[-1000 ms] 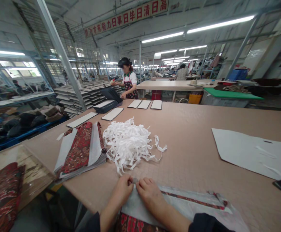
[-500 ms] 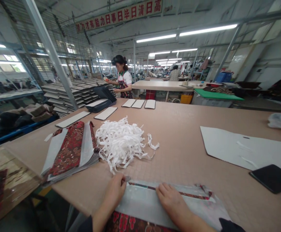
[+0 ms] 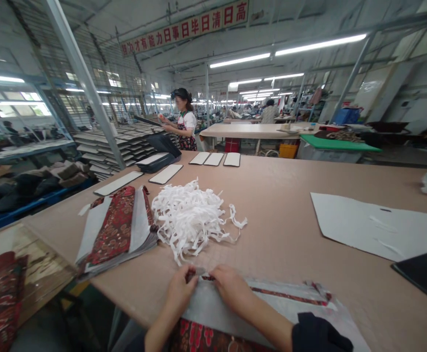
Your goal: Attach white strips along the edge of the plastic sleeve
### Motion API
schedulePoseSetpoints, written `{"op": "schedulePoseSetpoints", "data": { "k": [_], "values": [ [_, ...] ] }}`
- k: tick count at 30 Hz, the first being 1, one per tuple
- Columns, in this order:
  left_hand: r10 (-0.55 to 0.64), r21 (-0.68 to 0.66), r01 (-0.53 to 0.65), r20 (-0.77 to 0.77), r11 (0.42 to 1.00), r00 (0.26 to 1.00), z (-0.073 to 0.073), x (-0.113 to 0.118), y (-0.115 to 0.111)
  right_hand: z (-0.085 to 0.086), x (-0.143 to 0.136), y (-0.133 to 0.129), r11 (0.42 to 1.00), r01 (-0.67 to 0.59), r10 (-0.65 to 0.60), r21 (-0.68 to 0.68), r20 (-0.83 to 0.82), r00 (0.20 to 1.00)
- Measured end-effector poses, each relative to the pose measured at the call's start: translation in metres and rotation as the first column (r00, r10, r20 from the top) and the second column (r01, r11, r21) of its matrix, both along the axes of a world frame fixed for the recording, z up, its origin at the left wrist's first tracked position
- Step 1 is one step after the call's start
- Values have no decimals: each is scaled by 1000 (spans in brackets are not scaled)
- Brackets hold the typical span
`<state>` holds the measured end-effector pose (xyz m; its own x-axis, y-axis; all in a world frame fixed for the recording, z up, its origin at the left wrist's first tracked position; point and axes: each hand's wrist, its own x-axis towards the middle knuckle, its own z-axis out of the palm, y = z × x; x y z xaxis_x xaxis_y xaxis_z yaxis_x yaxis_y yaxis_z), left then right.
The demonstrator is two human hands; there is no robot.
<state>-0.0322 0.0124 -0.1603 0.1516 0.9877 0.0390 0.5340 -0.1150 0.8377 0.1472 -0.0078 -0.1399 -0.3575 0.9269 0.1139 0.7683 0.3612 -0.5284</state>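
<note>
A grey-backed fabric piece lies at the table's near edge, with a narrow dark patterned strip along a slot near its far side. Red and brown patterned cloth shows at its near side. My left hand is closed on the piece's far left corner, where a small grey tip sticks out. Close beside it, my right hand has its fingers bent together on the left end of the strip, covering part of it. Beyond my hands sits a loose heap of white tapes.
A stack of similar patterned pieces lies at left. On the right are a white board and a black flat panel. White-topped panels line the far edge. A co-worker stands beyond, holding a dark panel.
My right hand has slid left along the strip, close to my left hand. The left hand keeps its corner. The co-worker has raised a dark panel. The view has shifted slightly.
</note>
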Motion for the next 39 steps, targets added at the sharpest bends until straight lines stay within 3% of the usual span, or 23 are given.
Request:
{"op": "schedulePoseSetpoints", "data": {
  "k": [4,8,12,14,17,19,25,34,39],
  "values": [
    [-17,-10,18,110,1000,994,-2,0,-2,-10,-25,18,982,99,-141,-163,-267,953],
    [12,21,-14,93,1000,996,-11,-1,0,-18,-26,28,996,-22,-15,-87,-404,915],
    [86,50,-83,-65,995,994,-21,-1,-1,-23,-22,35,994,-104,106,25,-339,935],
    [145,170,-111,-198,979,970,-22,1,-5,-27,-20,39,989,-143,149,44,-310,939],
    [216,421,-28,-407,907,888,-17,4,-14,-29,-18,43,980,-187,197,62,-278,940],
    [224,478,78,-542,875,810,-11,5,-19,-28,-18,46,974,-212,224,75,-267,937],
    [128,385,277,-755,880,643,-4,7,-25,-18,-20,53,965,-258,262,44,-191,946],
    [145,385,391,-842,836,520,-10,10,-29,-14,-32,59,974,-228,228,8,-5,974],
    [129,371,389,-842,843,523,-6,12,-29,-20,-33,59,978,-207,207,14,4,978]
  ]
}}
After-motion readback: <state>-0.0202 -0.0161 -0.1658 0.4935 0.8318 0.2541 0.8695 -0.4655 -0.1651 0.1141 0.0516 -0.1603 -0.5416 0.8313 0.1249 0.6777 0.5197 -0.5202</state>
